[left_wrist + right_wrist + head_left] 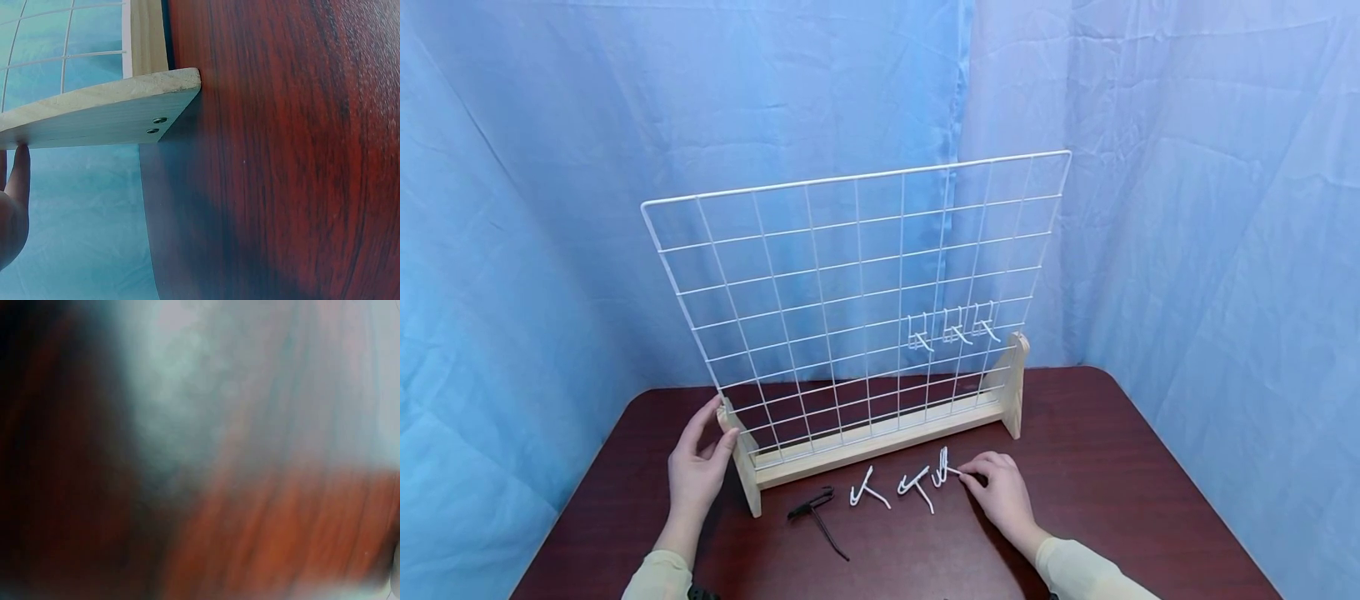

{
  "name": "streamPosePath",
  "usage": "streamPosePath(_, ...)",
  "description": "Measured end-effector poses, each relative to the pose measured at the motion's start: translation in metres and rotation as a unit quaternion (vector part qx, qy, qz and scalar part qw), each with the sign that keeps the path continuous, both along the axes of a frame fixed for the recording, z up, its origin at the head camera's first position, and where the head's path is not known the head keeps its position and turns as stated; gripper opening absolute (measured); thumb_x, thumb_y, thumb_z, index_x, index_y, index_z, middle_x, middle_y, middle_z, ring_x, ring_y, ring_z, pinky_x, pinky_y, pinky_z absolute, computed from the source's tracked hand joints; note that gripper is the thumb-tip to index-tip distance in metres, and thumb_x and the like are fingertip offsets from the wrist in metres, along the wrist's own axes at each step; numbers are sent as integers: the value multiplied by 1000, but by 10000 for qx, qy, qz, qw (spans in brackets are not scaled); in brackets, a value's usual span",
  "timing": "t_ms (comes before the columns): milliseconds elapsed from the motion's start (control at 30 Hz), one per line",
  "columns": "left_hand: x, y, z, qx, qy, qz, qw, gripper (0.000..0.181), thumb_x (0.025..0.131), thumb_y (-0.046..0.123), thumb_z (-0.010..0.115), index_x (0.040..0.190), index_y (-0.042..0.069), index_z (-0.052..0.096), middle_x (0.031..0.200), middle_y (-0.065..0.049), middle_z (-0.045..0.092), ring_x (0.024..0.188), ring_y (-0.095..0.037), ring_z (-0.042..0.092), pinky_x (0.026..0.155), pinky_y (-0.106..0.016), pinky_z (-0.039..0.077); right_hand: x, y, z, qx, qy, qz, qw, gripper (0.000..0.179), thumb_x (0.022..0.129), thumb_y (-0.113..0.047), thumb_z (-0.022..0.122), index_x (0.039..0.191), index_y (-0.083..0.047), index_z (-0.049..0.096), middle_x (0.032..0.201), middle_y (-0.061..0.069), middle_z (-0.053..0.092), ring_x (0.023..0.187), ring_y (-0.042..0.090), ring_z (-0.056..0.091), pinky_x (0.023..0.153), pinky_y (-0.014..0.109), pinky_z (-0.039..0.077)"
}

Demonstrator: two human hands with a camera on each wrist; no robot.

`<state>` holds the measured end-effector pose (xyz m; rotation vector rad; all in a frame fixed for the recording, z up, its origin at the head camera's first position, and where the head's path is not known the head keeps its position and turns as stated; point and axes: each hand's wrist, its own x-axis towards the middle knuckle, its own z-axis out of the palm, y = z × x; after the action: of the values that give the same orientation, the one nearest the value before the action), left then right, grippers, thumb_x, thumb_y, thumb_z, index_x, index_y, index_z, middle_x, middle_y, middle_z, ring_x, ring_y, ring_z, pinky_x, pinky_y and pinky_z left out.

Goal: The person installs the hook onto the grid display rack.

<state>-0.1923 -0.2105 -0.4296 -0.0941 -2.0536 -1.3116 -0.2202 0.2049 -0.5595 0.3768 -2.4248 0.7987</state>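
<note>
A white wire grid panel [857,250] stands upright in a wooden base [880,442]. With thumb and fingers, my left hand [696,475] holds the upper end of the base's left side piece [742,467]. In the left wrist view, fingertips meet the outer face of that side piece [94,119]. My right hand [1003,492] pinches the prong of a white hook [942,468] at the front of the base. Left of it lie two more white hooks [914,483] [869,490] and a black hook [820,521]. The right wrist view is mostly blurred.
Three white hooks [957,327] hang side by side on the grid's lower right. The base's right side piece [1013,387] stands near the table's back edge. Everything rests on a dark red wooden table [1120,500], with blue curtains [775,92] behind and on both sides.
</note>
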Motion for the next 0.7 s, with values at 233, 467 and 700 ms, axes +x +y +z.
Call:
streamPosePath(233, 1, 1, 1, -21, -8, 4, 10000, 55, 81, -17, 71, 132, -6, 57, 125, -27, 60, 106, 14, 51, 80, -8, 46, 2, 1, 3, -54, -16, -22, 10000, 17, 71, -3, 87, 80, -14, 78, 80, -7, 68, 80, 18, 58, 72, 36, 48)
streamPosePath(467, 1, 1, 1, -26, 8, 3, 10000, 55, 80, -17, 71, 132, -7, 57, 125, -26, 60, 107, 11, 51, 80, -8, 46, 3, 2, 4, -64, -34, -116, 9999, 17, 73, -2, 85, 84, -14, 78, 82, -5, 70, 81, 19, 60, 73, 38, 50)
streamPosePath(700, 2, 1, 3, -23, -22, 3, 10000, 55, 81, -17, 70, 133, -6, 56, 124, -26, 61, 107, 11, 51, 82, -12, 48, 2, 3, 8, -118, 61, -116, 9998, 20, 72, -1, 85, 85, -13, 78, 83, -4, 71, 82, 20, 60, 74, 39, 50)
